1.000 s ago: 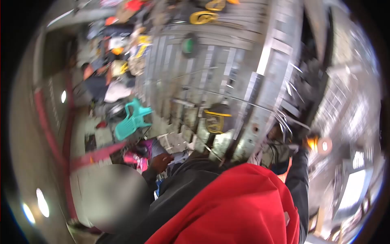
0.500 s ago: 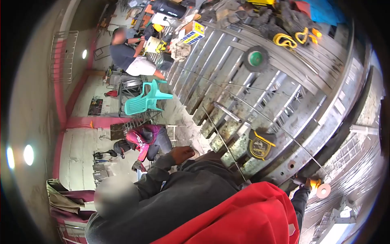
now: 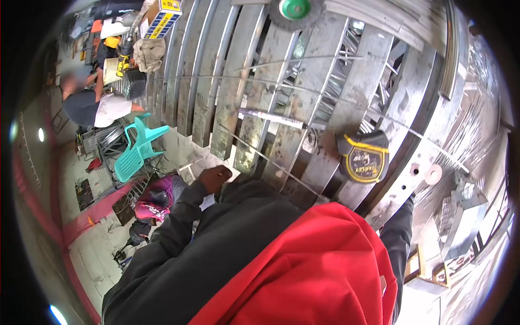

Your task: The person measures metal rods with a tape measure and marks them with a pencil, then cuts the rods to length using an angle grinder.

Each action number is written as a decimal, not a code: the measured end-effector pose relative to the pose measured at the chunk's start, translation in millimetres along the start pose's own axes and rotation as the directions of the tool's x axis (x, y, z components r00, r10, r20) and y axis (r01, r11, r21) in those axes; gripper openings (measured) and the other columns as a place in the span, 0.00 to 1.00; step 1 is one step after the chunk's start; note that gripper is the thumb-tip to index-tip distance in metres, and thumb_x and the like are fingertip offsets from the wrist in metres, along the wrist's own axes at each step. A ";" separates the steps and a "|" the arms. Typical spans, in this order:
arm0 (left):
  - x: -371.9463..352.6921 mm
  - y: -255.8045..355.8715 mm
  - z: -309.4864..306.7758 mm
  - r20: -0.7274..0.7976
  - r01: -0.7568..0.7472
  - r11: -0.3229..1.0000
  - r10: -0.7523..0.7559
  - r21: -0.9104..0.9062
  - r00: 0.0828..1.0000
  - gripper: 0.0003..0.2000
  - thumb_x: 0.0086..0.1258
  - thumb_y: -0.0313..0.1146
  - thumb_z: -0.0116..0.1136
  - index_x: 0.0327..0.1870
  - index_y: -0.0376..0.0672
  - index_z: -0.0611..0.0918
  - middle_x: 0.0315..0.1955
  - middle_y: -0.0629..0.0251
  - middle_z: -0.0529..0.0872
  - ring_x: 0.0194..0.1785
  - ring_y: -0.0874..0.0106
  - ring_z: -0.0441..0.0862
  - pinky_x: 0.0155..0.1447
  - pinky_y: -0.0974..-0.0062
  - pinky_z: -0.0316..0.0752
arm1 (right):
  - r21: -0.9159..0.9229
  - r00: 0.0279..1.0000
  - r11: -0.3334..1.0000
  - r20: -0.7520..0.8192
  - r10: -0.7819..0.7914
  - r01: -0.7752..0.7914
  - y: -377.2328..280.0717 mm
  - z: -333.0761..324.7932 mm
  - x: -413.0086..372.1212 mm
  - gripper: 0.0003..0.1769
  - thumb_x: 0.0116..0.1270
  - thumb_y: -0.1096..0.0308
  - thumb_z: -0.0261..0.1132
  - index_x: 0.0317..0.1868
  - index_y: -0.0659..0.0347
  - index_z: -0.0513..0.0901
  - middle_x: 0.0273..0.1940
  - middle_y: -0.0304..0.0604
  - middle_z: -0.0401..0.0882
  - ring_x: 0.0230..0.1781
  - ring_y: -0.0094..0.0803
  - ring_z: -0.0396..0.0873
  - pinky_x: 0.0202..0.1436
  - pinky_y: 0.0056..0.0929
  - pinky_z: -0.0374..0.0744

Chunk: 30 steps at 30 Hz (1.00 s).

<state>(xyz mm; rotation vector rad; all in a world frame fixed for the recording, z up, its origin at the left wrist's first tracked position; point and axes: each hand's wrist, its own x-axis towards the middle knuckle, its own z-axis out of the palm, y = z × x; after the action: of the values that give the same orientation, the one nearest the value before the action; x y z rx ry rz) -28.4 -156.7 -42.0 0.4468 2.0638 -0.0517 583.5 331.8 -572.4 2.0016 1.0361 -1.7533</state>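
Note:
My left hand is beside the near left end of the metal slats, fingers curled in; whether they hold anything I cannot make out. My right sleeve reaches past the right edge of the metal bench, which hides the hand. Just beyond the cuff shows the pale disc of the angle grinder that this hand gripped in the earlier frame. A black and yellow Stanley tape measure lies on the slats. A marker pen and a thin metal rod lie nearby.
A green-centred wheel lies at the top. Left of it are a yellow and blue box, a rag and a drill. A turquoise chair, a standing person and a crouching person are on the left.
My view has swung, so the bench things appear further left and up. The grinder's body and my right hand have passed out of sight behind the bench edge; the disc still shows.

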 end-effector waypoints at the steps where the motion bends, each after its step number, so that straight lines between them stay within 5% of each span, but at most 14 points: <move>1: -0.5 -1.8 -3.5 -0.051 -0.023 1.000 0.024 0.022 0.998 0.19 0.77 0.50 0.58 0.52 0.45 0.86 0.44 0.56 0.91 0.50 0.60 0.89 0.56 0.63 0.82 | 0.053 1.000 0.999 0.002 0.011 -0.011 3.6 -0.7 -2.0 0.37 0.76 0.39 0.54 0.77 0.53 0.69 0.78 0.47 0.65 0.67 0.47 0.78 0.58 0.57 0.80; 9: 1.1 9.9 3.5 0.047 -0.154 0.982 0.160 -0.111 0.986 0.16 0.77 0.46 0.60 0.52 0.43 0.86 0.45 0.56 0.91 0.50 0.60 0.89 0.57 0.64 0.81 | 0.466 0.999 0.884 -0.032 -0.023 0.035 15.6 10.7 -89.8 0.40 0.74 0.38 0.59 0.75 0.57 0.72 0.76 0.52 0.68 0.68 0.46 0.77 0.58 0.57 0.79; 10: -0.3 16.1 3.0 0.073 -0.188 0.978 0.195 -0.093 0.978 0.16 0.75 0.45 0.62 0.52 0.43 0.86 0.45 0.55 0.90 0.50 0.58 0.88 0.57 0.64 0.81 | 0.264 0.990 0.964 -0.139 -0.005 0.042 -13.4 19.2 -138.2 0.39 0.72 0.44 0.65 0.75 0.56 0.71 0.75 0.48 0.69 0.72 0.48 0.72 0.63 0.54 0.77; 11: -1.3 19.5 0.6 0.068 -0.196 0.976 0.203 -0.096 0.977 0.16 0.75 0.45 0.62 0.52 0.43 0.86 0.45 0.55 0.90 0.50 0.58 0.88 0.57 0.64 0.81 | 0.265 0.989 0.963 -0.145 -0.012 0.051 -27.2 30.4 -168.5 0.39 0.72 0.44 0.65 0.75 0.56 0.71 0.75 0.48 0.69 0.72 0.48 0.72 0.63 0.54 0.77; 13: -1.1 32.9 -3.4 0.168 -0.333 0.941 0.339 -0.064 0.926 0.15 0.77 0.45 0.60 0.51 0.43 0.86 0.48 0.55 0.89 0.52 0.61 0.87 0.58 0.65 0.80 | 0.531 0.986 0.839 -0.160 -0.041 0.121 -39.7 32.0 -202.7 0.41 0.71 0.44 0.66 0.77 0.57 0.68 0.77 0.50 0.67 0.72 0.50 0.72 0.66 0.52 0.76; 15: -8.2 53.3 -17.7 0.212 -0.402 0.913 0.406 -0.063 0.889 0.15 0.76 0.43 0.61 0.53 0.43 0.85 0.49 0.54 0.89 0.53 0.59 0.87 0.59 0.64 0.80 | 0.560 0.979 0.813 -0.196 -0.056 0.159 -51.7 36.9 -226.7 0.39 0.71 0.45 0.67 0.75 0.58 0.70 0.71 0.50 0.72 0.64 0.47 0.76 0.62 0.50 0.81; 17: -12.6 75.4 -28.5 0.338 -0.547 0.837 0.509 0.022 0.792 0.15 0.76 0.42 0.61 0.55 0.42 0.85 0.50 0.54 0.89 0.54 0.57 0.87 0.60 0.63 0.80 | 0.540 0.947 0.804 -0.311 -0.085 0.250 -77.3 48.9 -284.2 0.29 0.75 0.50 0.64 0.67 0.61 0.78 0.62 0.46 0.81 0.57 0.38 0.82 0.55 0.38 0.83; 19: -16.4 87.9 -38.6 0.272 -0.675 0.738 0.651 -0.006 0.709 0.14 0.76 0.40 0.60 0.53 0.41 0.86 0.50 0.56 0.89 0.54 0.59 0.87 0.60 0.65 0.80 | 0.513 0.931 0.815 -0.355 -0.085 0.270 -94.4 55.0 -318.9 0.31 0.74 0.50 0.65 0.71 0.57 0.76 0.67 0.47 0.76 0.62 0.42 0.78 0.57 0.44 0.82; 23: -53.7 138.0 -74.6 0.182 -0.571 0.798 0.601 -0.191 0.779 0.12 0.75 0.39 0.61 0.49 0.41 0.86 0.44 0.58 0.90 0.48 0.65 0.88 0.55 0.68 0.81 | 0.503 0.902 0.783 -0.399 -0.164 0.365 -104.5 53.4 -363.3 0.29 0.72 0.52 0.68 0.66 0.59 0.78 0.61 0.44 0.79 0.57 0.40 0.79 0.53 0.43 0.84; 27: -51.9 163.1 -72.5 -0.012 -0.798 0.585 0.805 -0.145 0.593 0.10 0.75 0.35 0.61 0.48 0.38 0.84 0.43 0.57 0.88 0.48 0.60 0.87 0.55 0.66 0.80 | 0.442 0.841 0.752 -0.467 -0.271 0.488 -148.6 59.6 -431.2 0.29 0.72 0.53 0.67 0.67 0.61 0.78 0.57 0.43 0.84 0.52 0.38 0.82 0.51 0.36 0.83; 29: -41.7 175.7 -58.3 -0.053 -0.852 0.524 0.850 -0.015 0.524 0.09 0.73 0.34 0.63 0.47 0.40 0.84 0.41 0.61 0.86 0.48 0.60 0.85 0.55 0.64 0.79 | 0.221 0.659 0.689 -0.584 -0.474 0.690 -189.7 71.0 -481.5 0.26 0.74 0.54 0.67 0.65 0.63 0.80 0.52 0.43 0.87 0.49 0.34 0.84 0.51 0.33 0.83; 30: -36.7 182.5 -49.9 -0.120 -0.905 0.407 0.911 0.126 0.394 0.09 0.72 0.34 0.64 0.47 0.42 0.84 0.42 0.63 0.85 0.50 0.61 0.84 0.56 0.64 0.79 | 0.216 0.653 0.683 -0.585 -0.481 0.698 -207.3 78.5 -502.5 0.26 0.74 0.54 0.67 0.65 0.63 0.80 0.52 0.43 0.87 0.49 0.34 0.84 0.51 0.33 0.83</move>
<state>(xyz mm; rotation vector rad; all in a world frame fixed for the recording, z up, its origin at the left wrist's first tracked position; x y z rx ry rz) 7.6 13.4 41.2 1.6294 1.6892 0.6450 384.5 264.0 -65.1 2.6950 1.8067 -1.9521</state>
